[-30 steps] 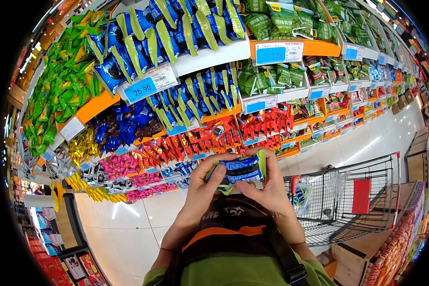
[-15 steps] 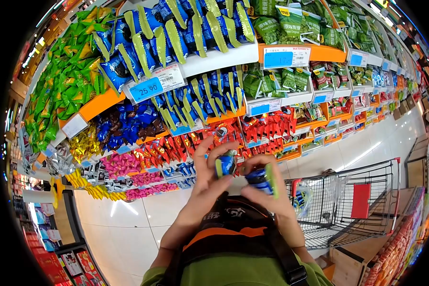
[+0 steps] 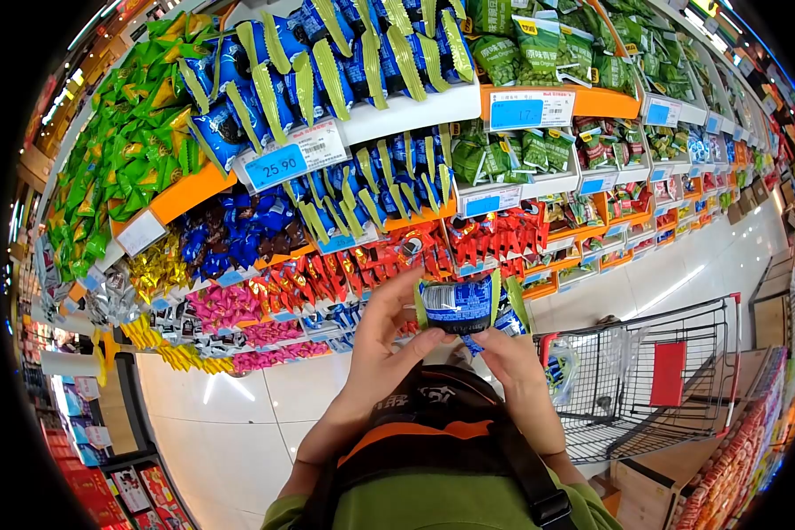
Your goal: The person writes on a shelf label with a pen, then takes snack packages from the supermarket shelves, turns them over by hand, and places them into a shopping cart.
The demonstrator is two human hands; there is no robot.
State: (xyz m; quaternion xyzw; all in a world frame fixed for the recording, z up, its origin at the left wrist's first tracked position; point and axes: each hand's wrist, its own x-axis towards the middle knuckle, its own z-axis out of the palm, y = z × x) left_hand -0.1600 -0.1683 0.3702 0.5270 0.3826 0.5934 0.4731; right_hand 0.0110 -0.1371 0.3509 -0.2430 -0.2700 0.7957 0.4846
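A small blue snack packet (image 3: 456,302) with lime-green sealed ends is held up in front of me, a white barcode panel facing my view. My left hand (image 3: 387,331) grips it by its left end and lower edge. Partly behind it, to the right, is a second blue packet (image 3: 510,320) of the same kind, in my right hand (image 3: 511,364). The right thumb lies near the first packet's lower edge; the right fingers are mostly hidden. Similar blue packets (image 3: 362,71) stand in rows on the upper shelf beyond my hands.
Candy shelves with green packets (image 3: 132,150), red packets (image 3: 327,274) and pink packets (image 3: 225,309) curve across ahead. A price tag (image 3: 293,157) reads 25.90. A wire shopping cart (image 3: 654,371) stands at my right on the tiled floor (image 3: 216,424). A black bag (image 3: 424,415) hangs at my front.
The two packets, held apart before, have come together and overlap. The left one has turned, so its barcode side faces me. Both hands have moved closer together.
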